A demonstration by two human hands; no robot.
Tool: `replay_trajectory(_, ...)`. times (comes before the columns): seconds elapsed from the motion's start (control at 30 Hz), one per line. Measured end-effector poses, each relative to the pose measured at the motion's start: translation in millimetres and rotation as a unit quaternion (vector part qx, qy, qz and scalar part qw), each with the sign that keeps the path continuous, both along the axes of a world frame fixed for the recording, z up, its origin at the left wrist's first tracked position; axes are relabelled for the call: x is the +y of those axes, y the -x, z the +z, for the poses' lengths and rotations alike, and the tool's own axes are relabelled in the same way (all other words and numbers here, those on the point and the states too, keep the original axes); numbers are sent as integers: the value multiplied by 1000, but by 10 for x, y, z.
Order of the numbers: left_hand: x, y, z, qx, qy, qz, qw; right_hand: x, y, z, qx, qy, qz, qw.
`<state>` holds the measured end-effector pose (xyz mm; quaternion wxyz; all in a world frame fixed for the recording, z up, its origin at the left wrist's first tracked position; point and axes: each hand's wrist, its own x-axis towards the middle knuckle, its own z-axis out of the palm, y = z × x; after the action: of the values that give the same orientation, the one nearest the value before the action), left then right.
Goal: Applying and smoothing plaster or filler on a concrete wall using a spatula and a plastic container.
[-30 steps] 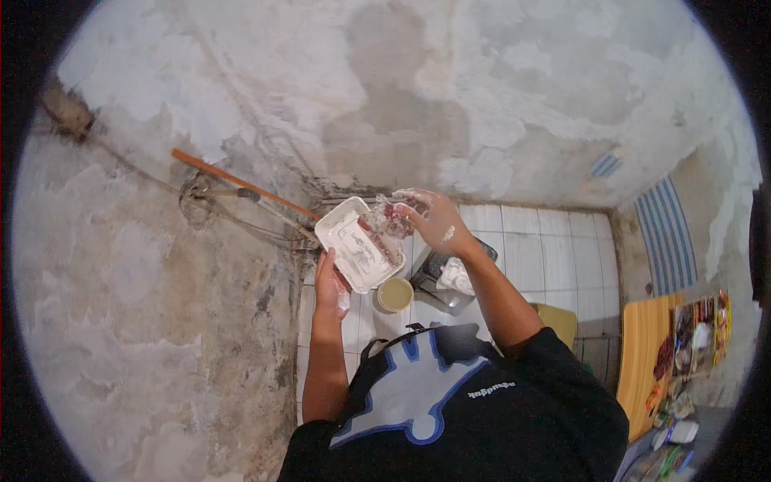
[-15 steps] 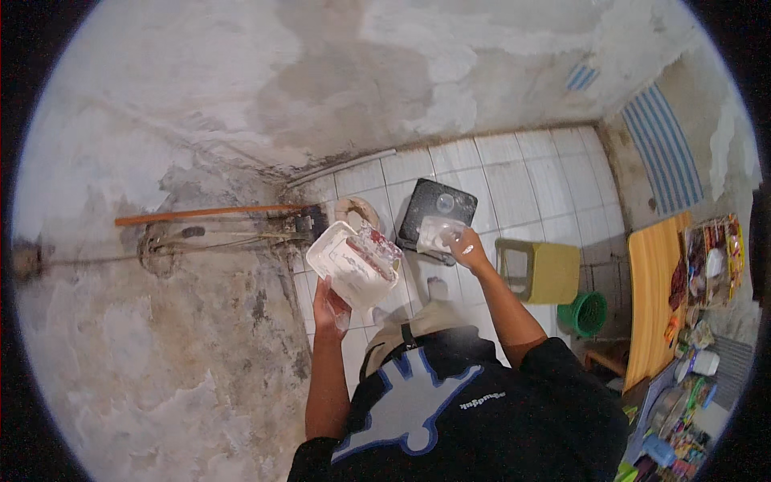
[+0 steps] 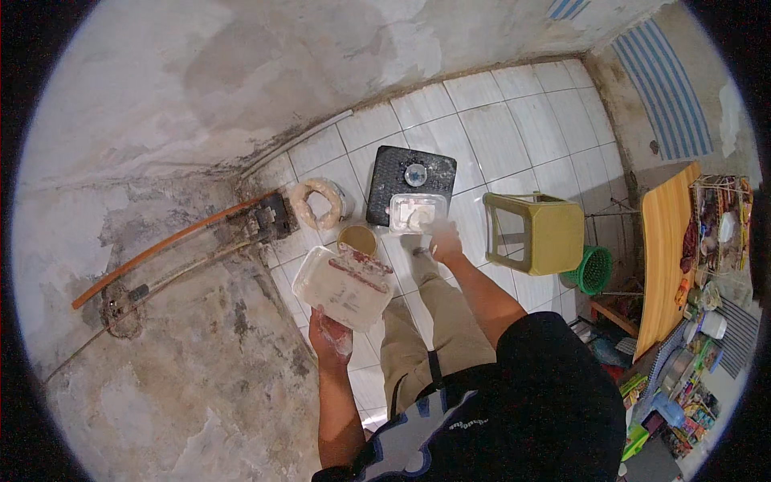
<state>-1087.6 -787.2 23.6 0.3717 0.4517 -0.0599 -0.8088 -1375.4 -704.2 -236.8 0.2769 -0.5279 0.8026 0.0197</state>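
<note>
My left hand [image 3: 330, 337] is closed on a whitish plastic tub [image 3: 333, 285], held tilted at the lower left of the tiles. White and reddish-brown smears mark the tub, and a reddish-brown strip lies along its far side. My right hand [image 3: 446, 243], blurred at the fingers, grips the near right corner of a clear plastic container [image 3: 397, 217] with white material in it. That container is level, over the near edge of a black stool [image 3: 385, 173]; whether it touches the stool I cannot tell. A small round clear object [image 3: 415, 174] lies on the stool.
Left of the stool stand a pale ring-shaped object [image 3: 299, 201] and a tan round container [image 3: 357, 238]. At right are an olive plastic stool [image 3: 554, 237], a green basket [image 3: 594, 269] and a wooden board [image 3: 662, 241]. An orange strip [image 3: 169, 253] runs along the stained wall.
The clear container has gone from tilted to level over the stool, still with my right hand. My left hand has turned the tub. The view has shifted, showing more floor and my legs.
</note>
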Motion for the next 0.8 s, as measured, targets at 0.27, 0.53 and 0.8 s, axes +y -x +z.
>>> replay_trajectory(0.27,107,-118,-1,13,20,41,999,-214,-42,19,-43,-68,-46,996)
replay_trajectory(0.53,149,-180,237,-52,78,58,994,-378,-47,656,-14,109,-49,993)
replay_trajectory(0.8,121,-97,810,1,175,53,983,-595,146,2168,-93,372,16,924)
